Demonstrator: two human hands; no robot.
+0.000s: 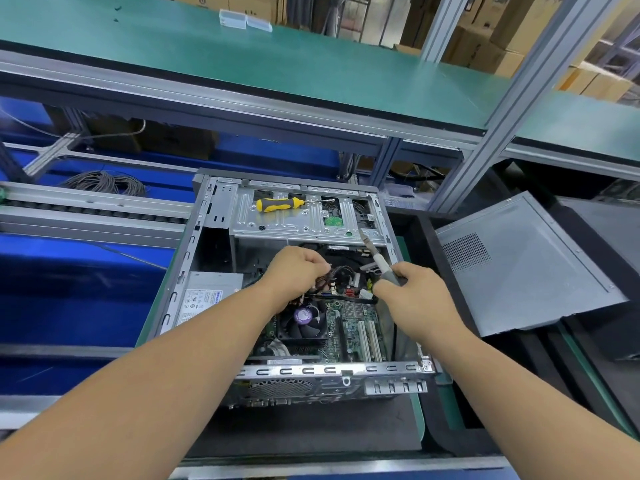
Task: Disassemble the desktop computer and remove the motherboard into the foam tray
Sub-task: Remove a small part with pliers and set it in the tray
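Observation:
An open desktop computer case (204, 237) lies on its side in front of me. Inside it sits the green motherboard (349, 327) with a black CPU fan (304, 323). My left hand (294, 271) grips a bundle of red and black cables (341, 273) above the board. My right hand (415, 292) holds grey-handled pliers (379, 263), their tips pointing up toward the drive cage. A black foam tray (420, 244) lies under and to the right of the case.
A yellow and black screwdriver (280, 204) lies on the metal drive cage (311, 220). The power supply (207, 296) fills the case's left side. The removed side panel (526, 265) leans at the right. A green shelf (277, 60) overhangs the bench, with a conveyor rail (86, 206) at left.

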